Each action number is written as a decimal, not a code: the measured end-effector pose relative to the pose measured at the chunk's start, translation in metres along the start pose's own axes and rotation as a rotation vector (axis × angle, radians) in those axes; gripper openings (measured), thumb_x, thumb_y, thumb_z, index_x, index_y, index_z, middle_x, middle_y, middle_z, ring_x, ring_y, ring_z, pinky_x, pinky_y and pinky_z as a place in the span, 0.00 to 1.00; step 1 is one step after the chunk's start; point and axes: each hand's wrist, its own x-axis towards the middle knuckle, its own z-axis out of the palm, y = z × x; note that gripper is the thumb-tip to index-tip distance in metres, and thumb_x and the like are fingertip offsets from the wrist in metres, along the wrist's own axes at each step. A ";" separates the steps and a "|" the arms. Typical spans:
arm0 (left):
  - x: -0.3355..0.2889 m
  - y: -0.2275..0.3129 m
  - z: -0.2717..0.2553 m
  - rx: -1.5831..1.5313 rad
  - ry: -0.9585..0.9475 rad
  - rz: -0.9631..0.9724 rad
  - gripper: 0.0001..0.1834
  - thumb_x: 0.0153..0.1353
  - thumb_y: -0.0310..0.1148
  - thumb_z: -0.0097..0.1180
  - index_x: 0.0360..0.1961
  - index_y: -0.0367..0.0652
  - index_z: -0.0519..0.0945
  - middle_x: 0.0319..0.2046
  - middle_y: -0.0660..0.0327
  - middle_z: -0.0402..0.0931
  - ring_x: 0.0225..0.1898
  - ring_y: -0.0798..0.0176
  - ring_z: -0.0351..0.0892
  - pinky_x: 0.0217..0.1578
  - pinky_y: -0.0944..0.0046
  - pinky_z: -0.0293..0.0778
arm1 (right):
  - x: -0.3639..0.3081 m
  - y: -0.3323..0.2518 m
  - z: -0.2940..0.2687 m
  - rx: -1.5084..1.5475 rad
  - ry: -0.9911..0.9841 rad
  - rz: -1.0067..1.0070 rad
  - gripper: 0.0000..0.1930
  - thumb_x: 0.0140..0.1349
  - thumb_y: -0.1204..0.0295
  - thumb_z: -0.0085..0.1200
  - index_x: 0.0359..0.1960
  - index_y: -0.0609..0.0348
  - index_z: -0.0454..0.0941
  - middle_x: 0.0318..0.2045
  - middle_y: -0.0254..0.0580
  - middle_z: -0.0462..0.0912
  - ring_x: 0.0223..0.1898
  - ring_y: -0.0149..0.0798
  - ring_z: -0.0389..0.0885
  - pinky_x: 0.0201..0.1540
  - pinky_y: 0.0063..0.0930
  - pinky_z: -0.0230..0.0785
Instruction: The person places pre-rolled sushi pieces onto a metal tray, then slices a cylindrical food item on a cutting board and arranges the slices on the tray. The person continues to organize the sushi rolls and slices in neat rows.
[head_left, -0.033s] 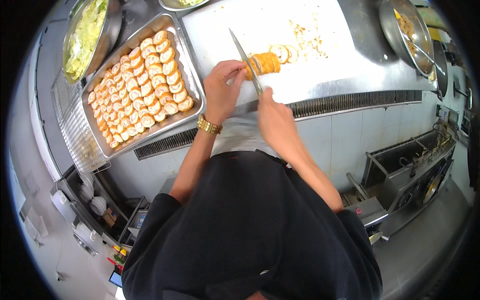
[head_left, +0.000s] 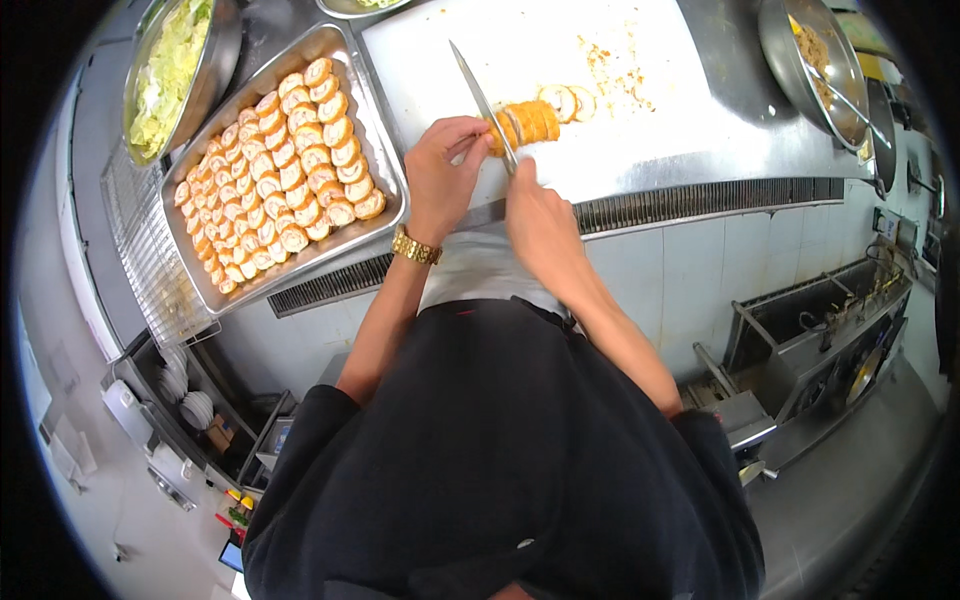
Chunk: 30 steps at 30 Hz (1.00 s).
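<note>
On a white cutting board point(head_left: 440, 60) lies a golden-brown filled roll point(head_left: 535, 122), partly cut into slices. Its left end is pinched by the fingertips of my left hand point(head_left: 443, 170), which wears a gold watch. My right hand point(head_left: 541, 222) is closed around the handle of a long kitchen knife point(head_left: 478, 95). The blade slants up and to the left, in the roll close to my left fingertips. Two flat round slices point(head_left: 570, 103) lie at the roll's right end, the pale filling facing up. The knife's handle is mostly hidden by my hand.
A metal tray point(head_left: 395, 190) holds rows of roll slices point(head_left: 290, 165), left of the board. Beyond it stands a bowl of shredded lettuce point(head_left: 172, 80). A steel bowl with brown filling and a spoon point(head_left: 845, 105) stands far right. Orange crumbs point(head_left: 612, 75) dot the board.
My right hand and the knife have shifted slightly forward and to the left, the blade tip reaching farther away. My left hand stays almost in place on the roll's end.
</note>
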 end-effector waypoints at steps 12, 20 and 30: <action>0.000 0.003 -0.006 0.082 0.009 -0.010 0.13 0.73 0.20 0.67 0.56 0.33 0.89 0.55 0.55 0.88 0.53 0.63 0.90 0.57 0.62 0.90 | -0.023 0.004 -0.016 -0.025 0.029 0.013 0.06 0.80 0.74 0.43 0.49 0.66 0.66 0.30 0.77 0.86 0.38 0.81 0.87 0.43 0.73 0.78; 0.000 0.000 0.001 0.096 0.027 -0.018 0.13 0.71 0.19 0.69 0.55 0.33 0.90 0.52 0.55 0.88 0.51 0.63 0.91 0.55 0.61 0.91 | -0.024 0.005 -0.014 -0.064 0.064 -0.019 0.10 0.84 0.68 0.44 0.48 0.65 0.66 0.28 0.76 0.85 0.34 0.81 0.86 0.39 0.74 0.77; 0.000 -0.009 0.005 0.096 0.096 -0.028 0.08 0.70 0.22 0.70 0.48 0.33 0.91 0.45 0.52 0.90 0.45 0.57 0.94 0.46 0.60 0.90 | -0.028 0.004 -0.015 -0.049 0.044 -0.006 0.11 0.86 0.67 0.44 0.49 0.65 0.66 0.27 0.75 0.85 0.34 0.80 0.86 0.39 0.75 0.76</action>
